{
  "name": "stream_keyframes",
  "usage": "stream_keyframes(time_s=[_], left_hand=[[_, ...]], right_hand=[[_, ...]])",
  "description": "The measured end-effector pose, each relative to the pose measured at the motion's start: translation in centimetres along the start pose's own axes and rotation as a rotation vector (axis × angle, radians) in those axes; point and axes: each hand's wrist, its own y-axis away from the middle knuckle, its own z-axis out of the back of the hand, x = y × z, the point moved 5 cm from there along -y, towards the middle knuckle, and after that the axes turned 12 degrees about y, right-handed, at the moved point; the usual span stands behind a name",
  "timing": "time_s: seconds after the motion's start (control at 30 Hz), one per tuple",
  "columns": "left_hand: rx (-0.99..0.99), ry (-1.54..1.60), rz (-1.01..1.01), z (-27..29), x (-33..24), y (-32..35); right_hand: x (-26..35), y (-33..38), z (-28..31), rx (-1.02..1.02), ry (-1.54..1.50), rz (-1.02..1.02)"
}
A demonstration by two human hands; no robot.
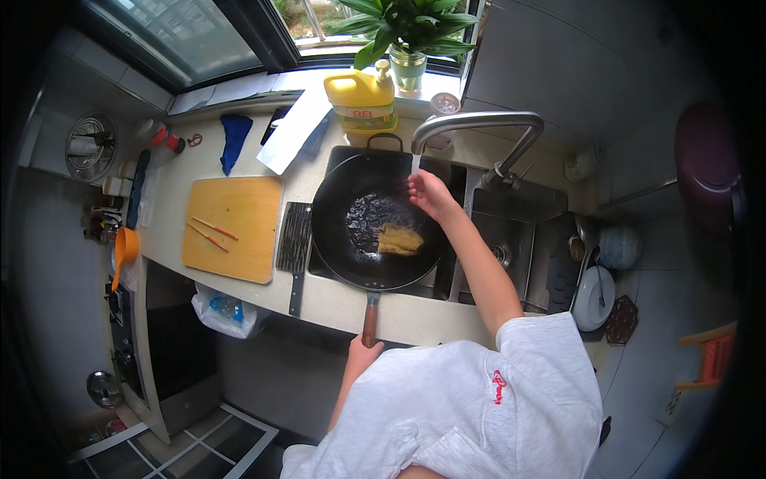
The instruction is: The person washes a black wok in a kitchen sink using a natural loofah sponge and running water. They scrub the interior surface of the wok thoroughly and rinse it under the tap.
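My left hand (365, 353) is wrapped around the wooden handle (370, 317) of the black wok (333, 219), at its 6 o'clock. My right hand (431, 194) is at the wok's 2 o'clock, fingers curled just below the faucet (479, 121); I can't tell whether they hold anything. A tan pad (400, 239) lies inside toward 4 o'clock. The wok sits over the sink (519, 239), with a cleaver (294, 247) on the table (319, 314) at 9 o'clock.

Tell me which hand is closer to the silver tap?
Right. The right hand is just below the end of the silver tap; the left hand is farther away, at the brown pan handle.
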Motion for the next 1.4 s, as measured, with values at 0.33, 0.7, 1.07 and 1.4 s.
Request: stream_keyframes(time_s=[0.33,0.7,1.07,1.4], left_hand=[[-0.001,0.010,0.013,-0.1,1.0,-0.2],[0.006,-0.022,0.045,0.0,0.4,0.0],[0.048,0.018,0.063,-0.5,0.3,-0.2],[0.057,0.146,0.157,-2.9,2.1,0.6]], right_hand=[[-1.7,-2.9,1.7,-0.012,0.015,-0.059],[-5.0,2.3,-3.4,0.051,1.447,0.439],[-7.5,0.1,2.6,-0.176,1.002,0.284],[-3.0,0.2,3.1,-0.172,0.359,0.371]])
